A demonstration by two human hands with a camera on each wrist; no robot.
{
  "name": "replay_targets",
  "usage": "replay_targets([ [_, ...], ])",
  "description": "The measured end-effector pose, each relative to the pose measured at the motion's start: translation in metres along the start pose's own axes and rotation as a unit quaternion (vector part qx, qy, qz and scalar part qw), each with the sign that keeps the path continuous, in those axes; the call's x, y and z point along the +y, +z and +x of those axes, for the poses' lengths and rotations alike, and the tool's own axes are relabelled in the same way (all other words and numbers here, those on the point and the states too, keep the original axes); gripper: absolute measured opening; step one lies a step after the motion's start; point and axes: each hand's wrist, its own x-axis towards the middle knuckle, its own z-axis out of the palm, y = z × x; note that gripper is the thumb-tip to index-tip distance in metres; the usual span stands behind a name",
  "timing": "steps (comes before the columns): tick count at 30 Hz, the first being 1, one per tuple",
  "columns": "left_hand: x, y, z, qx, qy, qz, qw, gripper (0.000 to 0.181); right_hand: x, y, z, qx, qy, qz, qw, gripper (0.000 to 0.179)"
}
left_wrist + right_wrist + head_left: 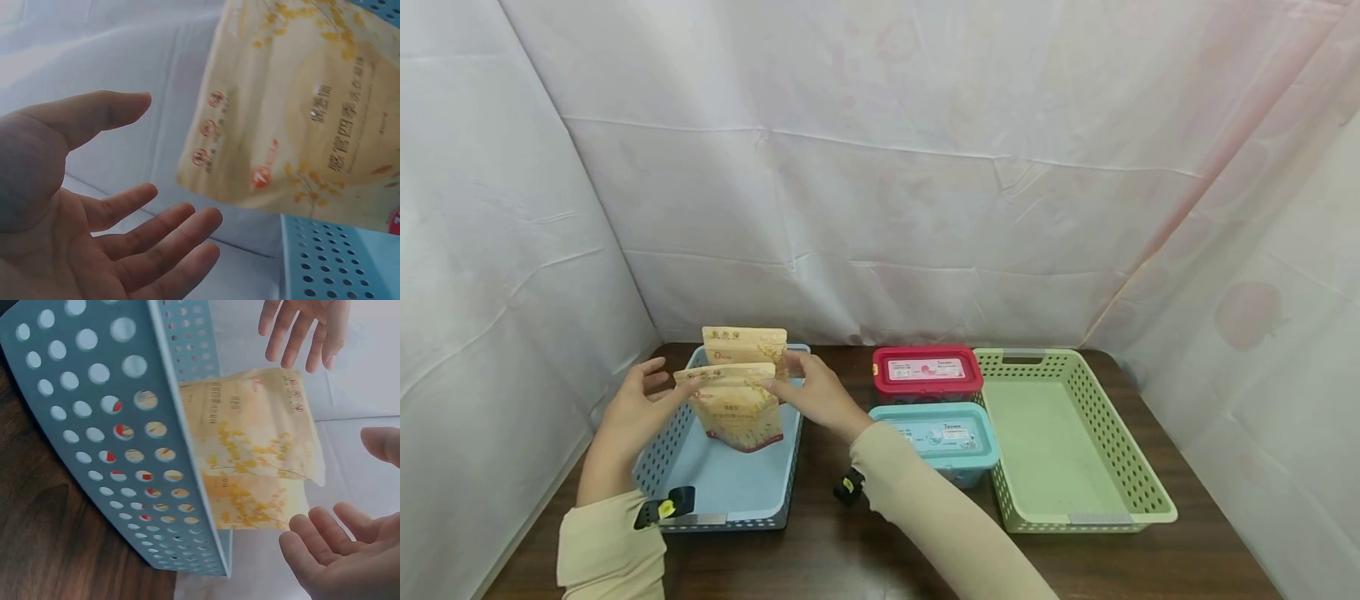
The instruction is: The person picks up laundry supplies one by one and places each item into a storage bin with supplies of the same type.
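Two yellow stand-up pouches, a front one (737, 408) and a back one (745, 340), stand upright one behind the other in the blue basket (737, 496). My left hand (636, 412) is beside the front pouch's top left corner, fingers spread. In the left wrist view a gap shows between that hand (94, 219) and the pouch (300, 119). At the pouches' right side is my right hand (823, 396), its thumb overlapping the front pouch's top corner in the head view. The right wrist view shows this hand (350, 556) with loosely bent fingers around nothing.
Right of the blue basket, a red lidded box (927, 372) sits behind a light blue lidded box (936, 433). A green basket (1078, 521) stands beside them on the dark wooden table (850, 550). White cloth (880, 208) hangs behind and at both sides.
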Motion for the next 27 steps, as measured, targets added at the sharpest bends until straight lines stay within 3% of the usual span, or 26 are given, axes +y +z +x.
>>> replay_targets([
  [14,0.013,0.000,-0.006,0.033,0.025,0.006,0.9991,0.094,-0.009,-0.008,-0.008,0.001,-0.008,-0.024,0.9997,0.070],
  [27,0.028,0.007,-0.024,0.037,0.061,-0.004,0.9974,0.087,-0.010,-0.027,-0.032,0.024,0.001,-0.067,0.9974,0.071],
])
